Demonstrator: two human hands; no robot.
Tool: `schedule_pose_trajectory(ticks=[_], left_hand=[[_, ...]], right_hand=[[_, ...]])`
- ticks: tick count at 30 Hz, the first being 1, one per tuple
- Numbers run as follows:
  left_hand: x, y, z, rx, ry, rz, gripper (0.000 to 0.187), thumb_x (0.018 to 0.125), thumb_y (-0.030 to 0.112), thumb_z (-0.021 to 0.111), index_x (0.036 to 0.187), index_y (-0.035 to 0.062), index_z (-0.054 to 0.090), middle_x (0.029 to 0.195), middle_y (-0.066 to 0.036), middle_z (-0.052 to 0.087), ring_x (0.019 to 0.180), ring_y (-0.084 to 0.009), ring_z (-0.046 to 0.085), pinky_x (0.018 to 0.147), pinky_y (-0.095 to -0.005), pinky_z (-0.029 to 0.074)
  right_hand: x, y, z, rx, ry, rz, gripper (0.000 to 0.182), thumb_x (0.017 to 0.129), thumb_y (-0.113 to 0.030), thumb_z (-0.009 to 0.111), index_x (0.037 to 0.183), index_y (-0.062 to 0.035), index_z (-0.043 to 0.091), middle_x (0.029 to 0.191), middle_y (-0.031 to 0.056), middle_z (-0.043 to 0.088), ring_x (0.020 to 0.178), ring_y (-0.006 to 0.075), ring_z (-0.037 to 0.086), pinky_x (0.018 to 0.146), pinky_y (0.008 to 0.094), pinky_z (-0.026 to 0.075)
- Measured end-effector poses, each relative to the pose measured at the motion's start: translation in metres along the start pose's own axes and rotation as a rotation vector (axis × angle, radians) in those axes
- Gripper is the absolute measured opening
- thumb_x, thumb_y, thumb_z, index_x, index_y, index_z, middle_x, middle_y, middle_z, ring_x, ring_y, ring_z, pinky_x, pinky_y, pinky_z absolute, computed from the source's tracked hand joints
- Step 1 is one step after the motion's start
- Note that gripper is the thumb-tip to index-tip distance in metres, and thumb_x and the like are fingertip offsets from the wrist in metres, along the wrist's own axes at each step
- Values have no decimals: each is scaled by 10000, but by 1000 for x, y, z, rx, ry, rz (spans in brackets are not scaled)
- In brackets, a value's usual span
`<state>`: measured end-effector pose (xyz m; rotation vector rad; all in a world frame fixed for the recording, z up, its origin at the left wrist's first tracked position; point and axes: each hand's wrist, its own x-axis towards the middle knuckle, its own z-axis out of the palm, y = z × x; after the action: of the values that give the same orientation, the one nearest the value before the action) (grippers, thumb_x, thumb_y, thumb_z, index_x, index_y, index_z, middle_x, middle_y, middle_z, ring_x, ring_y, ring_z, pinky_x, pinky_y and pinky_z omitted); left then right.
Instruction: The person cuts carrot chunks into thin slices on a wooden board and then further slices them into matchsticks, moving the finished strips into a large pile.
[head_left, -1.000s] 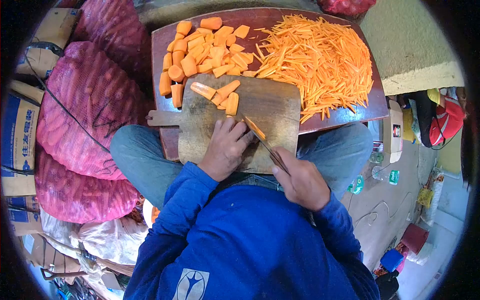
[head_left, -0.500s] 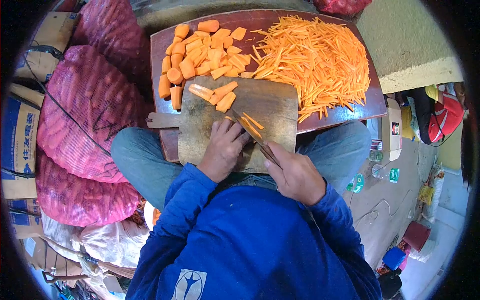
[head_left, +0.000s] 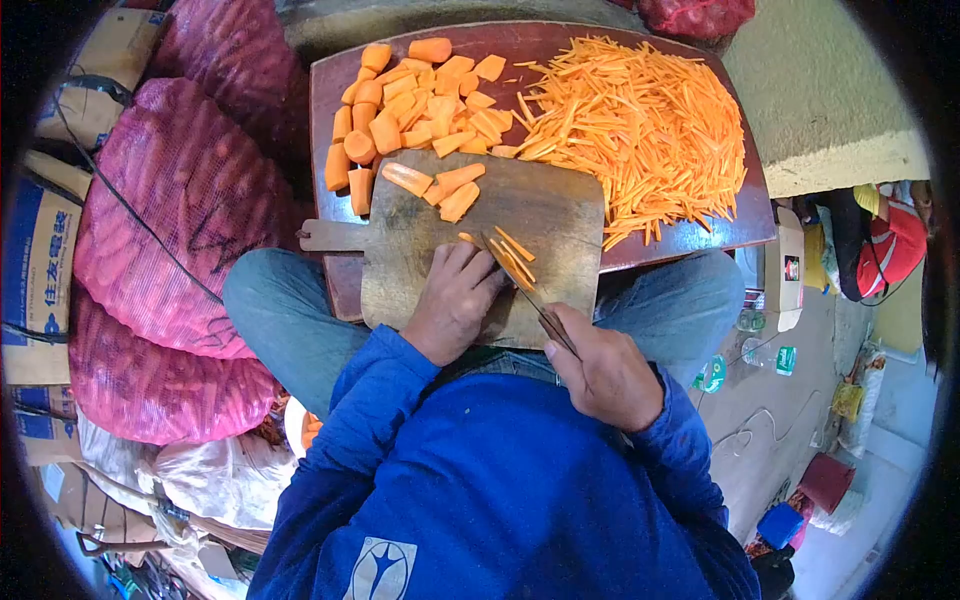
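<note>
My right hand [head_left: 608, 372] grips a knife [head_left: 527, 287], its blade pointing up and left across the wooden cutting board [head_left: 405, 270]. Bent over the board, my left hand [head_left: 455, 305] holds a piece of carrot [head_left: 466, 238] beside the blade; the fingers cover most of it. Several thin carrot sticks [head_left: 515, 243] lie against the blade's right side. Farther up the board rest 3 larger carrot slices [head_left: 407, 179], apart from both hands.
Behind the board, a dark red table [head_left: 500, 38] carries carrot chunks [head_left: 385, 130] at left and a heap of carrot strips [head_left: 650, 130] at right. Red mesh sacks [head_left: 180, 220] stand at left. Plastic bottles [head_left: 765, 355] lie on the floor at right, with another person [head_left: 890, 250] beyond.
More cut carrot sticks lie beside the blade. My right hand and the knife have shifted slightly down and right; my left hand still holds the carrot piece. The view has shifted a little.
</note>
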<state>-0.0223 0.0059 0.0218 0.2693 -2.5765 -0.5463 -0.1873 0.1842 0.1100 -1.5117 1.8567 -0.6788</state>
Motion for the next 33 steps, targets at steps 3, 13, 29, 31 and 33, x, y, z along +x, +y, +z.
schedule_pose_trajectory(ticks=[3,13,29,31,33], left_hand=[[-1,0,2,-2,2,2,344,852,128,663,1160,-5,740,1110,-110,645,1070,-319,582,947,-457,459],[-2,0,1,1,0,15,322,851,121,674,1136,-13,738,1091,-111,651,1027,-311,589,928,-449,468],[1,0,2,38,64,32,294,842,117,675,1085,-31,748,1025,-106,645,997,-302,605,900,-447,486],[-3,-1,4,51,62,28,292,839,114,675,1080,-34,748,1021,-106,643,995,-302,605,895,-448,487],[-2,-2,4,21,47,34,295,836,111,674,1081,-36,747,1020,-114,641,1004,-306,606,899,-440,488]], right_hand=[[13,9,10,-14,98,-55,385,1030,-179,651,1355,-11,531,964,317,725,827,522,715,714,595,567],[11,6,10,24,57,-37,374,1026,-164,659,1337,2,534,927,289,724,809,509,715,710,597,569],[14,6,8,66,82,-69,345,1038,-174,645,1329,-9,557,887,296,717,813,519,713,723,602,561],[7,5,10,63,81,-64,340,1041,-177,640,1325,-10,557,889,296,717,819,518,713,723,604,558],[10,5,13,61,92,-51,335,1043,-180,635,1321,-11,558,890,295,717,824,518,713,723,605,555]])
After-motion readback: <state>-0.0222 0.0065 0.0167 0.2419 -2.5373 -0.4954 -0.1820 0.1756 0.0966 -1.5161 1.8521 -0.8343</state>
